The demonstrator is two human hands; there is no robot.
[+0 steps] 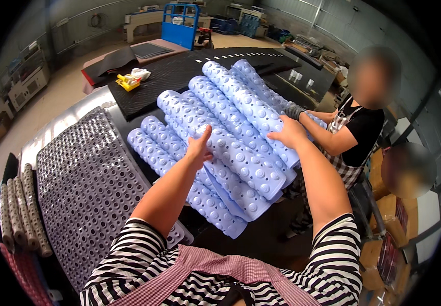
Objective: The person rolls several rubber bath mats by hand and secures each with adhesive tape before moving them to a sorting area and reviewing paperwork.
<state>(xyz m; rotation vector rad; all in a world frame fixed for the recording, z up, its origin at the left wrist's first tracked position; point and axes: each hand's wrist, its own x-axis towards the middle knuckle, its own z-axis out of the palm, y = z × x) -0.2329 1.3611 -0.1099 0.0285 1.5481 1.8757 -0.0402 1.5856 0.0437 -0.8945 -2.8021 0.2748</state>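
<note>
Several light blue rolled bath mats (241,145) with round bumps lie side by side, slanting across a dark work table. My left hand (198,148) grips the left side of one of the thicker rolls, thumb up along it and fingers curled partly out of sight. On the right side of the group, my right hand (289,133) holds the upper rolls; its thumb lies on top and its fingers are hidden behind. Two thinner rolls (151,132) lie at the left of the pile. A co-worker's gloved hand (294,110) touches the far right rolls.
A flat grey mat with holes (85,188) covers the metal table at left. Patterned rolls (19,209) stand beyond its left edge. A yellow tray (127,82) with a white bag sits at the far left. A co-worker (353,122) stands close at right, near cardboard boxes (378,260).
</note>
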